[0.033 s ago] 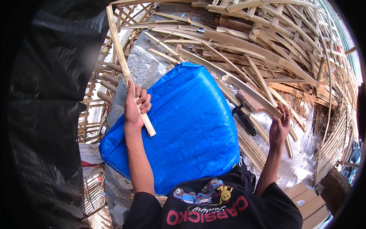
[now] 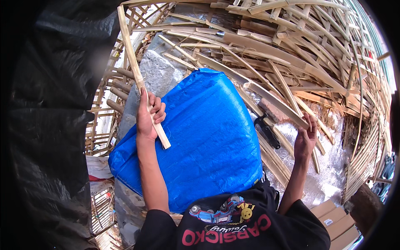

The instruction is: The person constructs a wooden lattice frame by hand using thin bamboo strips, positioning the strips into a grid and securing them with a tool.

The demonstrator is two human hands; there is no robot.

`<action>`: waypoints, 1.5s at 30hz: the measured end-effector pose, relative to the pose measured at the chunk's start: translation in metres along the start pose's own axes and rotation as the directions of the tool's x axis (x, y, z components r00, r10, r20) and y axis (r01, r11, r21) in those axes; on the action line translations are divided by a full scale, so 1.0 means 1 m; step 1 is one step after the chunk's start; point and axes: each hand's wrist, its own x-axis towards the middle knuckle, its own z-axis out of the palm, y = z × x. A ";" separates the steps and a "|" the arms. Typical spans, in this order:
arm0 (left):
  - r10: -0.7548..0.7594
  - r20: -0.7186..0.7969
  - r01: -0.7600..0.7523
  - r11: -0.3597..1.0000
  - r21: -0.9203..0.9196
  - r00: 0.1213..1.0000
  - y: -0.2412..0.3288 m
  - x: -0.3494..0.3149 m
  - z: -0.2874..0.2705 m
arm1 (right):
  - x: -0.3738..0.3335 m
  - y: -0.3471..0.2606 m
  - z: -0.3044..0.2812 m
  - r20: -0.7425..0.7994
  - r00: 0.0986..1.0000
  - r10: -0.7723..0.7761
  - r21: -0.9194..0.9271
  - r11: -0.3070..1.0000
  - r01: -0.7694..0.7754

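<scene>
Over blue sheeting (image 2: 208, 133), the left hand (image 2: 146, 118) still grips a slat (image 2: 133, 58); alongside, the right hand (image 2: 306, 137) still pinches bamboo (image 2: 276, 103).

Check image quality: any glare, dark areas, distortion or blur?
In the head view, glare whitens parts of the silvery sheet; black sheeting is dark with a pale sheen; bamboo strips appear bowed toward the black fisheye rim; left hand and right hand show no obvious blur.

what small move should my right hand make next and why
Perhaps lift the bamboo strip slightly: your right hand grips its near end, while its far part overlaps other bamboo in this view. Your left hand holds a separate stick.
</scene>
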 end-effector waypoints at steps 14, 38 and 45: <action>-0.114 -0.299 0.211 0.925 0.315 0.947 0.022 -0.005 -0.013 | 0.010 -0.006 -0.009 -0.498 0.863 0.087 -0.046 0.991 -0.126; 0.308 0.030 -0.307 0.931 0.198 0.951 0.027 -0.033 0.057 | -0.015 -0.008 0.081 -0.030 0.997 -0.077 -0.156 0.985 0.071; 0.273 -0.206 -0.264 0.962 0.067 0.940 0.024 -0.032 0.017 | -0.023 0.011 0.093 0.047 0.999 -0.014 0.073 0.997 0.011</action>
